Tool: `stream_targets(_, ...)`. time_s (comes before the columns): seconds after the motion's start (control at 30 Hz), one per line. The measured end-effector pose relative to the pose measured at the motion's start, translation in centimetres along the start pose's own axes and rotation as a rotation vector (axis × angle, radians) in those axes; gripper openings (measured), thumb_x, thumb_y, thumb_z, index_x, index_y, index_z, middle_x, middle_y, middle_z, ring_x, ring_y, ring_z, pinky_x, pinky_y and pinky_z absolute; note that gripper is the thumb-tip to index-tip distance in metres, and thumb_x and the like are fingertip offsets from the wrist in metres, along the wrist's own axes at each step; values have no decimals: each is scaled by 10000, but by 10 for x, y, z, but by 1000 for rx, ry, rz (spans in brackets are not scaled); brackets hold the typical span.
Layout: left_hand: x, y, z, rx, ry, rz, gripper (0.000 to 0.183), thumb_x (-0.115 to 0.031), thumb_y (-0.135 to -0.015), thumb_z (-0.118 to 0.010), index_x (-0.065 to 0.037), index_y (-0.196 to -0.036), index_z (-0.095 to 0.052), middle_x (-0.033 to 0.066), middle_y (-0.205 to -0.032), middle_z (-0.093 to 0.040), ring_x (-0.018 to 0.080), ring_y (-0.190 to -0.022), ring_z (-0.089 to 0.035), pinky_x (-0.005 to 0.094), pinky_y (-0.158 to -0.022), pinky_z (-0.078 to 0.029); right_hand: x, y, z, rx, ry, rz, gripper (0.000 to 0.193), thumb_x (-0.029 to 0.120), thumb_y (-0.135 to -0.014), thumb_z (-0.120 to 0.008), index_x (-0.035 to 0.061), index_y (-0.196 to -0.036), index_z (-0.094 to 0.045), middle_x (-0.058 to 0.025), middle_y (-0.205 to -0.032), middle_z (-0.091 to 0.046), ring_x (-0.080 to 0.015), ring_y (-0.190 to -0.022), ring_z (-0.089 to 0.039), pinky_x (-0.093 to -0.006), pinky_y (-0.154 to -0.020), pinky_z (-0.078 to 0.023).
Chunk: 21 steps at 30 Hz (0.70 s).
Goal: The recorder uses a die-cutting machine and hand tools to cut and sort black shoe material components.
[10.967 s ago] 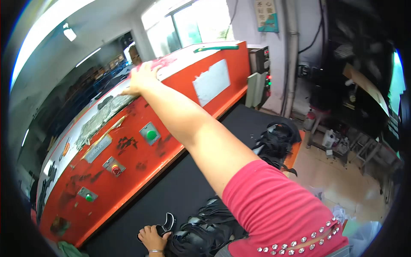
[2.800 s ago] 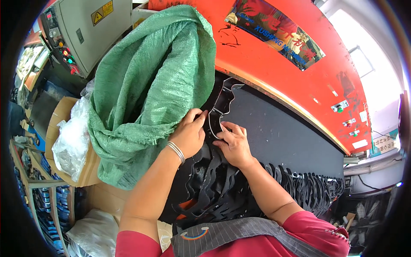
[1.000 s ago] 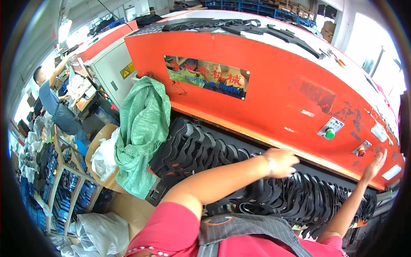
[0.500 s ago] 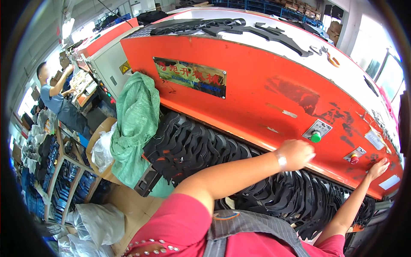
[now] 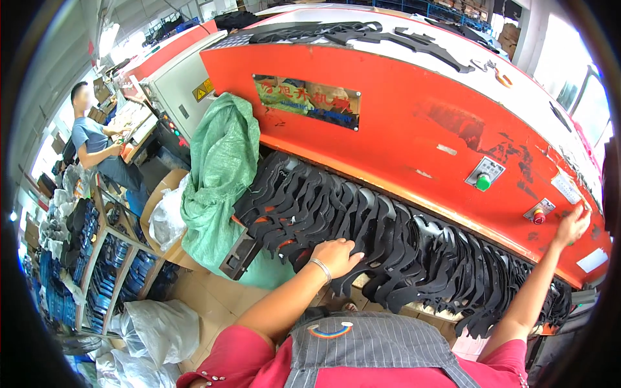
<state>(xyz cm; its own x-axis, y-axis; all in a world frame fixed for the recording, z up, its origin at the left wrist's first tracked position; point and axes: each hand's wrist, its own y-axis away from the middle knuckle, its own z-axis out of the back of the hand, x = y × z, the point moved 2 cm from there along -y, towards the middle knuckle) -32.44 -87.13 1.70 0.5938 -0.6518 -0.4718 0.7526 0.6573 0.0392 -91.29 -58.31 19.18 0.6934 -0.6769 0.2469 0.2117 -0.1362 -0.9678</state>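
A long row of black curved cut pieces (image 5: 381,239) hangs beneath the red-orange machine front. My left hand (image 5: 336,257), with a bracelet at the wrist, is over the near edge of this row. Its thumb stands apart from the fingers and I see nothing in its grip; whether it touches the pieces I cannot tell. At the far right, my right hand (image 5: 570,227) rests against the machine panel (image 5: 401,123), open, just beside a red push button (image 5: 538,217). A green push button (image 5: 483,182) sits farther left on the same panel.
A green woven sack (image 5: 220,161) hangs at the row's left end, by a dark metal bracket (image 5: 240,255). More black cut sheets (image 5: 323,32) lie on the white machine top. Shelves with blue items (image 5: 123,278) and plastic bags (image 5: 158,330) stand left. Another person (image 5: 97,139) works beyond.
My left hand has swung left and down from near the green button to the black pieces. My right hand stays by the red button, slightly higher. The other person's arms have lowered.
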Motion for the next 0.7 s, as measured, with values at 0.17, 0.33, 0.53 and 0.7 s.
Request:
stream_targets(0.17,11,17,-7,-80,-10,66,356,-374,-900,-507,-38,-862,-620,177,-887,-656,358,-836,-641,461,-763,-510,327,92,67,248,-745,365,240,128,-924,-553,42,-1145,-591,-110,-1163,-604,-253,-1157,-505,-401,-982,-389)
stream_targets(0.33,15,33,-17,-106,57,0,346,-335,-882,-508,-27,-801,-642,180,-839,-665,350,-789,-651,447,-740,-525,458,225,117,1078,-1302,726,192,99,-714,-737,61,-877,-643,-86,-855,-639,-289,-818,-612,-374,-743,-501)
stream_targets(0.53,31,78,-16,71,166,-67,376,-371,-882,-514,-26,-803,-644,174,-860,-668,349,-806,-654,445,-743,-527,495,273,149,1386,-1240,570,134,99,-786,-699,39,-899,-659,-109,-846,-658,-309,-807,-614,-385,-729,-511)
stream_targets(0.7,52,120,1,408,284,-255,493,-464,-905,-494,1,-848,-649,212,-909,-656,390,-894,-627,467,-802,-496,587,292,153,1405,-1228,402,197,133,-821,-665,20,-982,-650,-164,-947,-641,-359,-879,-621,-396,-763,-512)
